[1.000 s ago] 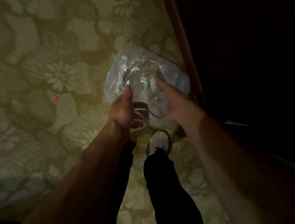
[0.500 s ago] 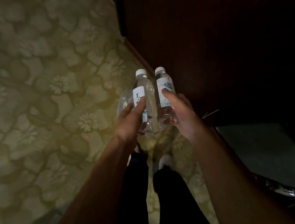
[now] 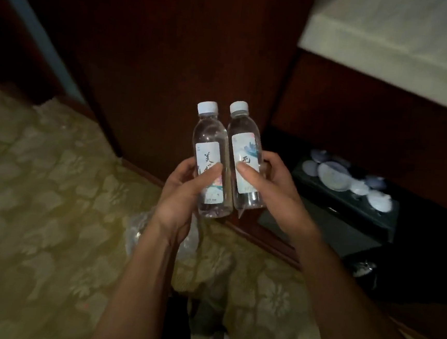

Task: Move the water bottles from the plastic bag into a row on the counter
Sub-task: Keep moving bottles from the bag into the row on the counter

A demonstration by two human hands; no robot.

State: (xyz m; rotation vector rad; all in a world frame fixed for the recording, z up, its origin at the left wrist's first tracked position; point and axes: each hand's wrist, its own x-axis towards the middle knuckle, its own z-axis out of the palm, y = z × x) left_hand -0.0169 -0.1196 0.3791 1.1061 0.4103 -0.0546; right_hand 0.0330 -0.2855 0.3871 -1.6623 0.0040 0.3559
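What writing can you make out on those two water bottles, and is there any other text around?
"美": large brush character at the top of the label on the left bottle, held in the left hand; the characters below it are hidden by the thumb.
One large character on the label of the right bottle, in the right hand: partly covered, not readable.
Small print low on the left bottle's label: too blurred.
No other text visible.

Two water bottles (image 3: 213, 155), two hands (image 3: 185, 190), one plastic bag (image 3: 135, 232).

two bottles (image 3: 227, 159) side by side, bag (image 3: 141, 229) below
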